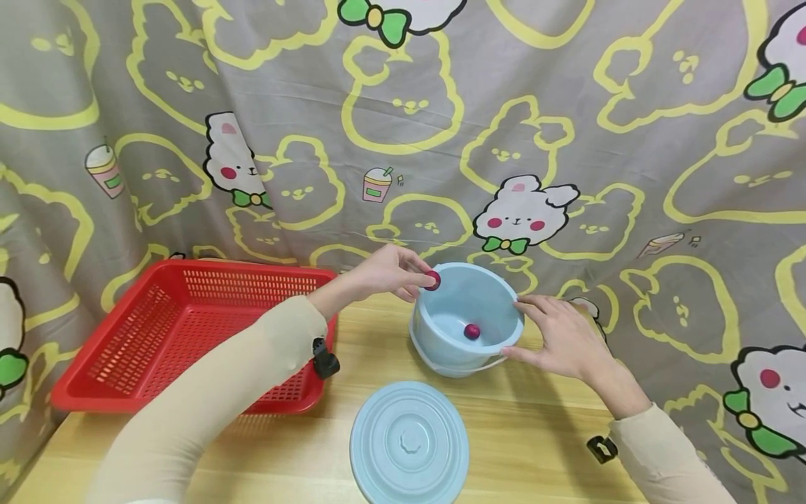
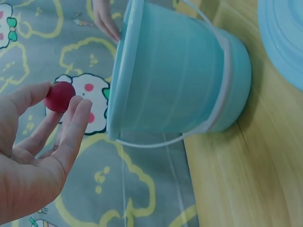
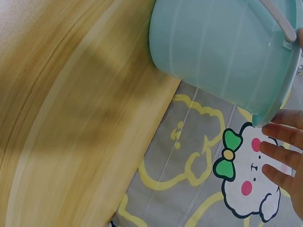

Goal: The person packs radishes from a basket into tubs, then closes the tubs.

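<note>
My left hand [image 1: 393, 271] pinches a small round dark-red thing [image 2: 59, 96], like a plum or a radish, between thumb and fingertips. It is held at the left rim of a light blue bucket [image 1: 436, 348]; in the left wrist view the hand appears beside the bucket's open mouth. A second dark-red round thing [image 1: 471, 331] lies on the bucket floor. On the other side, my right hand [image 1: 560, 337] touches the bucket's rim with spread, fairly straight fingers [image 3: 282, 135], thumb toward the front. The bucket stands upright, its pale handle hanging down at the front.
A red perforated plastic basket [image 1: 82, 378] stands left on the wooden table [image 1: 535, 448], partly behind my left arm. The round blue lid [image 1: 409, 472] lies flat in front of the bucket. A patterned grey curtain [image 1: 302, 98] hangs right behind the table.
</note>
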Action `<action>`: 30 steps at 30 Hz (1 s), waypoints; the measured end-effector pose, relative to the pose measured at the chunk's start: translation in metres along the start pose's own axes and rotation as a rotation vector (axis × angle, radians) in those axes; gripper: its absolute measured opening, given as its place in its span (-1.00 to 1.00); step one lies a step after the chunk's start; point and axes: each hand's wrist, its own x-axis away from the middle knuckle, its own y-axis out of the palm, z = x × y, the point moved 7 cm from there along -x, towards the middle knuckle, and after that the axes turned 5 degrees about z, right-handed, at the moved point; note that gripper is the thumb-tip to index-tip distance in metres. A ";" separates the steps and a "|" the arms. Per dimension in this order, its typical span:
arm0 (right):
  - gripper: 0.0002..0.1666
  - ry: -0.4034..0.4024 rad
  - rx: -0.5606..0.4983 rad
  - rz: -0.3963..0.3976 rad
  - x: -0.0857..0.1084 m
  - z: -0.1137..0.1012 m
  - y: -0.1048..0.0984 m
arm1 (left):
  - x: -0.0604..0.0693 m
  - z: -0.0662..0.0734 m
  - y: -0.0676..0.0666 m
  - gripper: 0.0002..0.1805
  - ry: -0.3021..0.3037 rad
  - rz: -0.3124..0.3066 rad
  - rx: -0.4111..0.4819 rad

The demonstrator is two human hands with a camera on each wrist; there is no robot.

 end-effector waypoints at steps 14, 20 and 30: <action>0.11 0.006 0.004 0.000 0.001 0.000 0.000 | -0.021 0.001 0.017 -0.66 -0.029 -0.001 0.004; 0.13 0.007 0.001 -0.003 0.001 0.001 0.000 | -0.034 0.004 0.022 -0.65 -0.026 0.026 0.005; 0.15 0.014 -0.008 -0.015 0.001 0.003 0.003 | -0.049 0.004 0.039 -0.62 -0.031 0.019 0.014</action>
